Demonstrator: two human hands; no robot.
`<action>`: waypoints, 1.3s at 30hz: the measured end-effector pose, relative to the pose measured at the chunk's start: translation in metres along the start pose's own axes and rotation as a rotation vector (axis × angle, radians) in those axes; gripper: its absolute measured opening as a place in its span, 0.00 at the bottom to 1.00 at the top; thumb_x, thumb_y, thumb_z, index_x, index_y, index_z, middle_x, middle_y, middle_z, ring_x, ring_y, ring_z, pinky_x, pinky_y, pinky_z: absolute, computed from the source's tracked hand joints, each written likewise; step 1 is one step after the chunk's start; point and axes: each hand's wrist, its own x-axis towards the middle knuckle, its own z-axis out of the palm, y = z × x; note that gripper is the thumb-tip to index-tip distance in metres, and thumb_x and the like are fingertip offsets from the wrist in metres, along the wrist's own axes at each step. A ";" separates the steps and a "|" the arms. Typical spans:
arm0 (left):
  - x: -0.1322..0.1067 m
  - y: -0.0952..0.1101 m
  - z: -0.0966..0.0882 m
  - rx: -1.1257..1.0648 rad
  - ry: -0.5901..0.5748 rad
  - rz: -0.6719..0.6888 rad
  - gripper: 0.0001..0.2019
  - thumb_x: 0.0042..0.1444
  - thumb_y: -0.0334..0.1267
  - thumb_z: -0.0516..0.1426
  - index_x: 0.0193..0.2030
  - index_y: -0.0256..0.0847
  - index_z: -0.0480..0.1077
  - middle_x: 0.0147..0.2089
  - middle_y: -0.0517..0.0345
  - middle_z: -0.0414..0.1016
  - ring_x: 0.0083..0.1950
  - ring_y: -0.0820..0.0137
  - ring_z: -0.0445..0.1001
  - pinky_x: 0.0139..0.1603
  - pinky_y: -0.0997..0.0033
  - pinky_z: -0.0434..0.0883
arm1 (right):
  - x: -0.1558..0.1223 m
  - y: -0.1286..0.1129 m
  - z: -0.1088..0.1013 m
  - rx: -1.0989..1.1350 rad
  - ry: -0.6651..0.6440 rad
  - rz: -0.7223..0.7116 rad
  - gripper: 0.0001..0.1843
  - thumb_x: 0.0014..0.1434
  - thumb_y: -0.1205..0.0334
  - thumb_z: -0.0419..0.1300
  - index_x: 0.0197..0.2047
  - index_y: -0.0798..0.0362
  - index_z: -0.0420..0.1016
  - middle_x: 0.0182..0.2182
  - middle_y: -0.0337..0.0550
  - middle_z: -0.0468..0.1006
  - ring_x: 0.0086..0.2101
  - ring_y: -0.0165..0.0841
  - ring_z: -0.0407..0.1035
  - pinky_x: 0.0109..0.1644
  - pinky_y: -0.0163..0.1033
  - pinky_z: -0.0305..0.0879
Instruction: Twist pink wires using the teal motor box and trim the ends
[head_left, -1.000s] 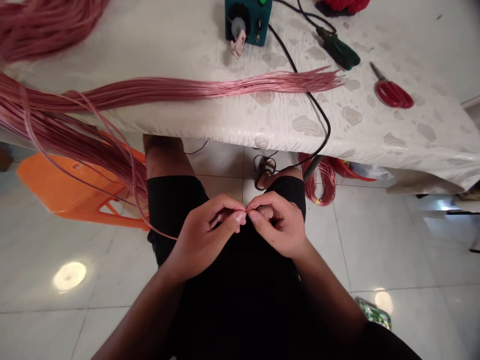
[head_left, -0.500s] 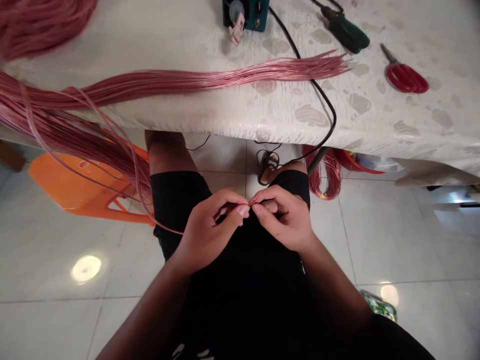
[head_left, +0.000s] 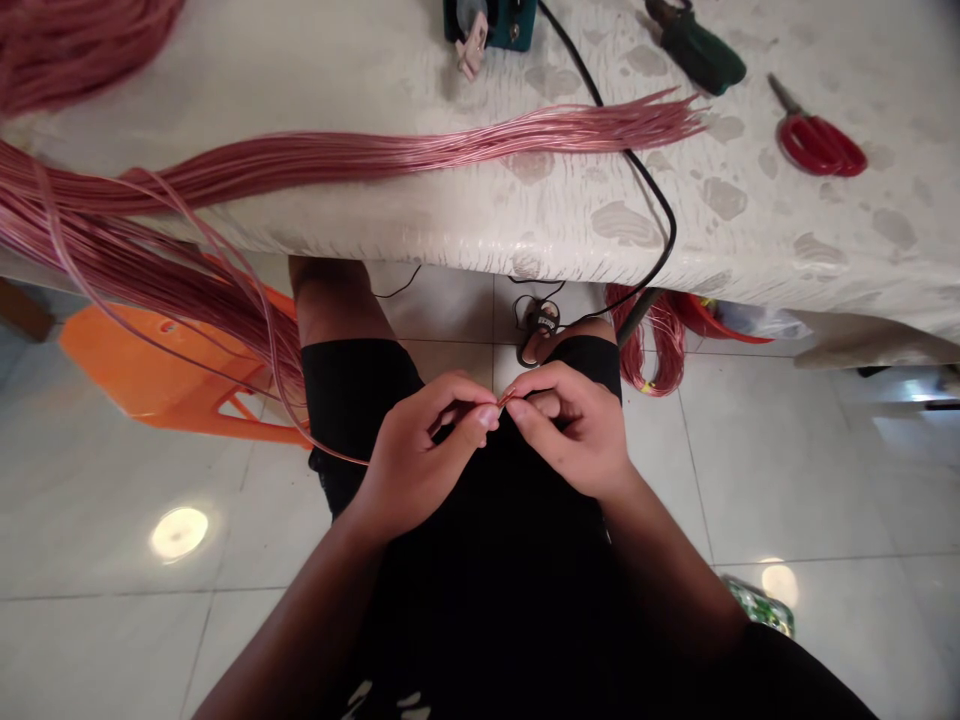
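At the centre of the frame, the left hand (head_left: 424,450) and right hand (head_left: 574,430) nearly meet at the fingertips. Each pinches the copper-coloured end of a wire (head_left: 341,457) between thumb and forefinger, the other fingers loosely curled; whether it is one strand or more is too small to tell. The wire runs from the left of the frame into the left hand. Below the hands is one pair of black shorts (head_left: 356,385). At left, one thick bundle of pink wires (head_left: 217,300) hangs over one orange chair (head_left: 135,365). Right of centre, under the table (head_left: 420,225), are one wire coil (head_left: 664,345), one sandal (head_left: 546,320) and one red basin (head_left: 716,322). On the tabletop lie a second bundle (head_left: 360,158) across one black cable (head_left: 660,200), one heap of wires (head_left: 75,50) at upper left, one teal box (head_left: 511,25) at top centre, and, at upper right, one green-handled tool (head_left: 701,55) and one pair of red scissors (head_left: 817,145).
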 end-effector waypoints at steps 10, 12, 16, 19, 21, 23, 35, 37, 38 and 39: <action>0.000 -0.001 0.001 0.007 -0.019 0.026 0.05 0.64 0.31 0.57 0.38 0.42 0.72 0.31 0.63 0.72 0.32 0.74 0.71 0.34 0.71 0.67 | 0.005 -0.002 -0.004 -0.020 -0.059 -0.024 0.02 0.64 0.62 0.62 0.39 0.50 0.73 0.16 0.25 0.54 0.18 0.23 0.49 0.23 0.32 0.51; 0.000 -0.001 0.001 0.006 -0.019 0.027 0.05 0.64 0.30 0.56 0.38 0.42 0.72 0.31 0.63 0.72 0.32 0.74 0.71 0.34 0.71 0.68 | 0.006 -0.003 -0.005 -0.014 -0.059 -0.038 0.03 0.63 0.62 0.62 0.39 0.50 0.73 0.17 0.25 0.55 0.19 0.22 0.49 0.23 0.32 0.51; -0.001 0.000 0.000 -0.008 -0.016 0.027 0.05 0.64 0.30 0.56 0.39 0.42 0.72 0.32 0.63 0.72 0.32 0.75 0.72 0.35 0.72 0.68 | 0.006 -0.002 -0.006 0.018 -0.080 -0.041 0.02 0.63 0.63 0.62 0.40 0.51 0.73 0.17 0.24 0.55 0.18 0.22 0.49 0.22 0.32 0.50; -0.001 0.000 0.000 -0.015 -0.016 0.027 0.05 0.64 0.30 0.56 0.39 0.42 0.72 0.32 0.63 0.73 0.32 0.75 0.72 0.35 0.72 0.69 | 0.006 -0.001 -0.007 0.027 -0.089 -0.042 0.02 0.63 0.64 0.62 0.40 0.51 0.73 0.17 0.24 0.55 0.18 0.22 0.49 0.23 0.32 0.50; -0.001 0.000 0.001 -0.005 -0.012 0.030 0.05 0.64 0.30 0.56 0.39 0.42 0.72 0.32 0.63 0.72 0.32 0.75 0.72 0.35 0.72 0.68 | 0.006 -0.002 -0.008 0.020 -0.095 -0.032 0.02 0.64 0.63 0.62 0.40 0.51 0.73 0.17 0.25 0.54 0.18 0.22 0.49 0.23 0.32 0.50; -0.001 -0.001 0.001 0.009 -0.005 0.034 0.04 0.64 0.31 0.57 0.38 0.42 0.72 0.31 0.63 0.72 0.32 0.75 0.71 0.34 0.72 0.68 | 0.006 -0.002 -0.008 0.004 -0.103 -0.021 0.02 0.64 0.62 0.61 0.40 0.51 0.73 0.17 0.25 0.54 0.18 0.22 0.49 0.23 0.32 0.50; 0.002 0.010 -0.003 0.277 0.010 0.147 0.05 0.63 0.28 0.58 0.37 0.42 0.71 0.34 0.64 0.72 0.34 0.76 0.71 0.37 0.73 0.67 | 0.005 0.000 -0.010 -0.061 -0.126 -0.017 0.02 0.64 0.62 0.61 0.40 0.50 0.72 0.17 0.25 0.55 0.18 0.22 0.48 0.22 0.32 0.49; 0.002 0.010 -0.004 0.280 -0.004 0.159 0.05 0.63 0.29 0.57 0.37 0.43 0.71 0.34 0.64 0.73 0.35 0.75 0.71 0.38 0.72 0.67 | 0.005 0.000 -0.009 -0.051 -0.098 -0.030 0.02 0.63 0.63 0.62 0.39 0.51 0.73 0.17 0.25 0.55 0.19 0.22 0.48 0.23 0.32 0.50; 0.002 0.010 -0.005 0.273 -0.014 0.156 0.05 0.64 0.29 0.57 0.38 0.43 0.71 0.34 0.63 0.72 0.35 0.75 0.71 0.38 0.72 0.67 | 0.005 -0.001 -0.009 -0.048 -0.088 -0.036 0.02 0.63 0.64 0.62 0.39 0.51 0.73 0.17 0.25 0.55 0.19 0.22 0.49 0.23 0.32 0.50; 0.002 0.010 -0.005 0.264 -0.022 0.149 0.05 0.64 0.29 0.57 0.38 0.43 0.71 0.34 0.64 0.72 0.35 0.75 0.71 0.38 0.72 0.67 | 0.005 -0.001 -0.008 -0.045 -0.085 -0.040 0.01 0.63 0.64 0.62 0.39 0.51 0.73 0.17 0.25 0.55 0.19 0.22 0.49 0.23 0.31 0.50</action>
